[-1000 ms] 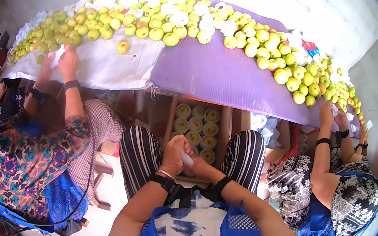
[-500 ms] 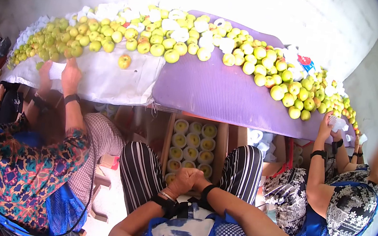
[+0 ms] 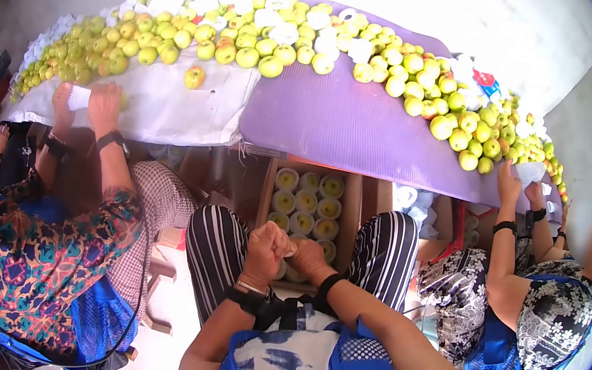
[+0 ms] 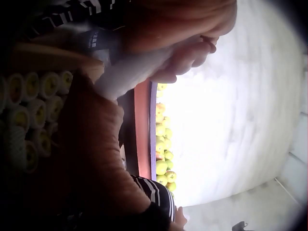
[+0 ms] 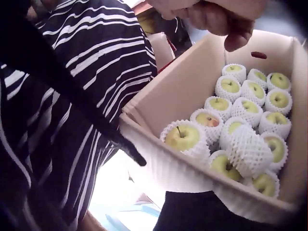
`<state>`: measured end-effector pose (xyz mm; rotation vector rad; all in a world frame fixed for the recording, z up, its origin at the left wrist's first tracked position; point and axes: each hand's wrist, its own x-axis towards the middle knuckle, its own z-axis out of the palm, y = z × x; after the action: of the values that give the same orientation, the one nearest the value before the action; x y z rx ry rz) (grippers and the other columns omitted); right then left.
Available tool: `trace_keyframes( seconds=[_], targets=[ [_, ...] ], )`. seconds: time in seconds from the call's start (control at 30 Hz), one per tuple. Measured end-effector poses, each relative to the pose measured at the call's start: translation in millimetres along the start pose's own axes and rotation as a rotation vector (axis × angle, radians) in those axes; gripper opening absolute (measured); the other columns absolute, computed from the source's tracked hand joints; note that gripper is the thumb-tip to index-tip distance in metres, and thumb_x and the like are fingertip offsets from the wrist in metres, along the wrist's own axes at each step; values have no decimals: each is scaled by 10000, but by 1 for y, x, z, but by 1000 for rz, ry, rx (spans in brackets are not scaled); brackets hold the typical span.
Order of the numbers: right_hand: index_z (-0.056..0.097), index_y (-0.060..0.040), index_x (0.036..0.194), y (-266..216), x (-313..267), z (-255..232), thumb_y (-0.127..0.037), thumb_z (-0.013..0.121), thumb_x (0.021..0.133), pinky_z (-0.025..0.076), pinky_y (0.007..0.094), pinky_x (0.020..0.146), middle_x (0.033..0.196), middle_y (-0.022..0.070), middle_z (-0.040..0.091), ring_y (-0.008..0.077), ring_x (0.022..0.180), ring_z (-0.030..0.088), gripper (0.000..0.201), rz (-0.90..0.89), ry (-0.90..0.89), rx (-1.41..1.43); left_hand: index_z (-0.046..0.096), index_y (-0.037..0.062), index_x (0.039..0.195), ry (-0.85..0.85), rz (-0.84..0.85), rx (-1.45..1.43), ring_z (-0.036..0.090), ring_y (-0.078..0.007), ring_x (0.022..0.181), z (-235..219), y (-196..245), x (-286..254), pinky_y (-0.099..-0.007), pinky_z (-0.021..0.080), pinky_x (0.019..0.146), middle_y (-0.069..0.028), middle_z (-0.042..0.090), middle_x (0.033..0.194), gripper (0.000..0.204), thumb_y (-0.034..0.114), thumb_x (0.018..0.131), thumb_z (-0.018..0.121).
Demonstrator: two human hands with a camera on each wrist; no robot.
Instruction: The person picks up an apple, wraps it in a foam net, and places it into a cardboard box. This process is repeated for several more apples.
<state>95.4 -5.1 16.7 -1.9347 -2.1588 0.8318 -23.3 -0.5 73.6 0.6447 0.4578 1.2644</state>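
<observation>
My left hand point(image 3: 266, 250) is curled into a fist over the open box. My right hand point(image 3: 310, 260) is close against it on the right. Between them runs a white translucent wrapping piece point(image 4: 132, 72), bunched narrow, gripped at both ends; its exact kind cannot be told. Below stands a cardboard box point(image 5: 166, 89) between striped knees. Rows of green apples point(image 5: 207, 120) in white foam nets fill much of it. One foam-netted piece point(image 5: 249, 151) lies on top of the rows.
A long pile of green apples point(image 3: 271, 66) and white foam nets covers the table's far part, over a purple mat point(image 3: 365, 126) and white cloth point(image 3: 172, 99). One person point(image 3: 46, 241) sits at left, another point(image 3: 558, 313) at right, both handling white nets.
The hands came together with the white piece mostly hidden, then rose a little and parted slightly. The neighbours' hands shifted their white nets. The head view tipped down and back.
</observation>
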Motion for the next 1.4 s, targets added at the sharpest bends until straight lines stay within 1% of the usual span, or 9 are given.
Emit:
trace_keyframes(
  seconds=[0.2,0.4,0.47,0.67,0.9,0.97,1.17,1.3,1.4],
  targets=[
    [626,-115,799,39,-6,10,-265,539,732,479,397,658,766,141,619,325,730,594,186,-164,197,251,415,107,678,115,144,-396,376,-132,519,-15,40,18,-307,368,571,7,355,537,375,372,926,318],
    [623,-101,793,34,2,7,-258,560,714,471,420,665,765,154,618,339,748,589,187,10,143,171,519,50,847,201,-3,307,481,-97,671,-11,3,15,-258,414,675,-11,507,718,223,251,899,438],
    [627,-99,806,32,0,4,-260,573,707,471,415,669,775,160,617,340,758,588,196,53,98,202,545,19,917,3,-140,488,512,-89,772,-3,1,13,-228,412,727,-25,559,819,155,146,844,496],
    [633,-74,873,51,9,27,-277,634,676,468,376,691,830,191,611,354,811,580,283,77,42,479,590,3,900,82,-191,593,535,-85,753,-1,9,14,-203,421,678,-23,586,845,160,101,793,523],
    [580,-107,978,60,16,40,-283,587,749,463,356,735,903,143,617,307,862,586,289,13,-94,338,575,-27,946,-28,-292,569,544,-92,786,6,14,13,-225,441,713,-36,585,862,201,12,750,550],
    [632,-60,857,57,12,38,-320,638,670,465,386,684,818,200,610,351,804,583,320,6,24,633,575,-31,935,-20,-289,606,545,-91,763,-1,12,14,-219,443,690,-37,585,848,193,14,748,554],
    [620,-34,860,51,10,26,-364,643,660,464,390,695,798,188,620,330,778,602,387,-74,-89,316,562,-19,871,109,-272,663,542,-93,676,-13,3,15,-224,445,627,-36,584,782,120,43,769,554],
    [564,-78,981,20,-6,-55,-407,638,664,472,375,709,910,143,616,304,849,592,463,92,-190,110,547,-19,835,425,-115,489,546,-104,651,-26,-11,19,-232,443,595,-36,578,747,85,50,797,515],
    [572,-61,966,18,-6,-113,-396,648,657,478,367,691,848,148,624,308,790,602,462,61,44,14,546,-25,814,508,-79,397,538,-106,638,-27,-13,20,-232,437,594,-39,568,742,79,43,805,506]
  ],
)
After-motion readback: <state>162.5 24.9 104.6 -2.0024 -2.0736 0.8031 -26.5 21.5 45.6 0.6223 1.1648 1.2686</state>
